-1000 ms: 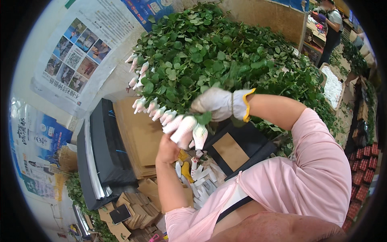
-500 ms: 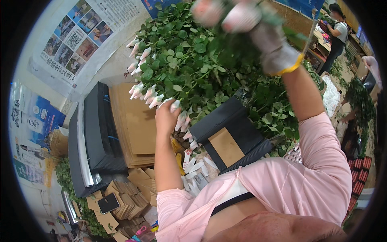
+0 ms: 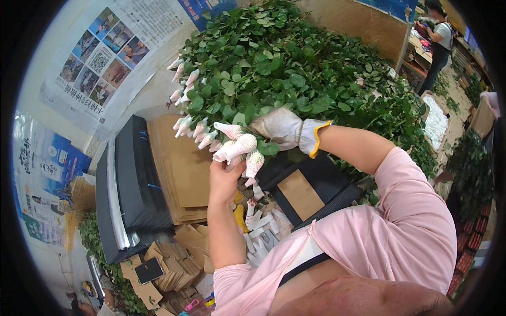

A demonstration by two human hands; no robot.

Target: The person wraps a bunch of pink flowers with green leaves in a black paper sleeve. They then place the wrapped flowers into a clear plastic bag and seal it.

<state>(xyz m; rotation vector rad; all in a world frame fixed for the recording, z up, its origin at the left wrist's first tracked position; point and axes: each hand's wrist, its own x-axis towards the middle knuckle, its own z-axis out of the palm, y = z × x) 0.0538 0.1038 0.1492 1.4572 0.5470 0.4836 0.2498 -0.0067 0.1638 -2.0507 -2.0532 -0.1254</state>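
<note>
A white poster [image 3: 97,60] with a grid of photos hangs on the wall [image 3: 159,88] at the left, and a blue and white poster [image 3: 55,158] hangs lower down. Nearby, a thick stack of dark boards [image 3: 142,181] stands beside brown cardboard sheets [image 3: 182,168]. Toward the lower left, a dark phone [image 3: 149,270] lies next to small cardboard pieces [image 3: 178,268]. At the upper right, another person [image 3: 440,45] stands by a cluttered tabletop [image 3: 419,51]. Below are a heap of white items [image 3: 435,121] and, farther down, red packs [image 3: 465,260].

Hands [image 3: 224,181]: two. Glove [image 3: 282,129]: one. Phone [image 3: 149,270]: one. Held netted buds [image 3: 243,146]: perhaps four.
</note>
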